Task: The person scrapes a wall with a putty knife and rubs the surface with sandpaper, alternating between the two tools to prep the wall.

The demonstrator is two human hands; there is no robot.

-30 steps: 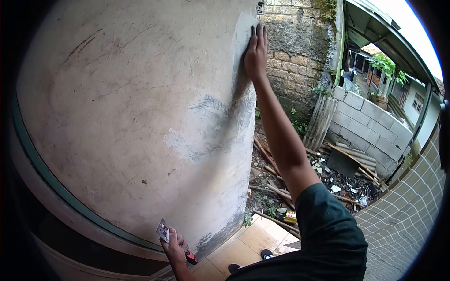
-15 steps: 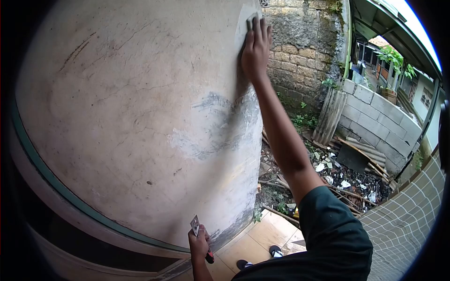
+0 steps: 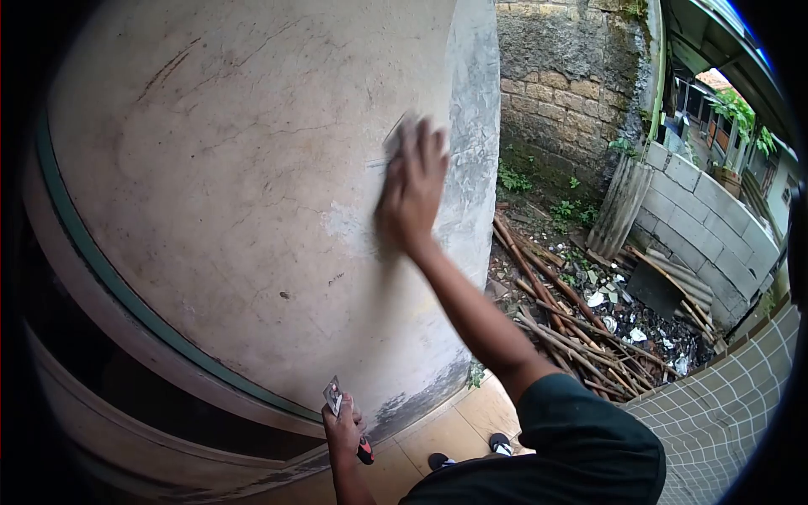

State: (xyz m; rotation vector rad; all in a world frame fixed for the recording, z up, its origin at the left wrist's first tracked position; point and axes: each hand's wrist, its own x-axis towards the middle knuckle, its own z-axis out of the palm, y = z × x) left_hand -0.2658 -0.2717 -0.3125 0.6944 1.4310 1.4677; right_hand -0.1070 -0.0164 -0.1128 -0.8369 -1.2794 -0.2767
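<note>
My right hand (image 3: 414, 181) lies against the plastered wall (image 3: 252, 194), its fingers stretched upward and blurred by motion. Whether anything thin sits under the palm is hidden. Around it the wall shows pale, scuffed patches and a greyer strip (image 3: 473, 109) along the corner. Lower down, my left hand (image 3: 342, 429) is closed around a putty knife (image 3: 333, 394). Its metal blade points up, and a red and black handle end shows below the fist. The blade is apart from my right hand.
A teal frame edge (image 3: 109, 269) borders the wall at left. Beyond the corner lie bamboo poles (image 3: 572, 328) and rubble, with a grey block wall (image 3: 707, 210) behind. White netting (image 3: 715, 421) hangs at right. My feet (image 3: 471, 450) stand on tiles.
My right hand has moved down and left along the wall, from the upper corner edge to the scuffed patch. My left hand still holds the putty knife. The view has shifted slightly.
</note>
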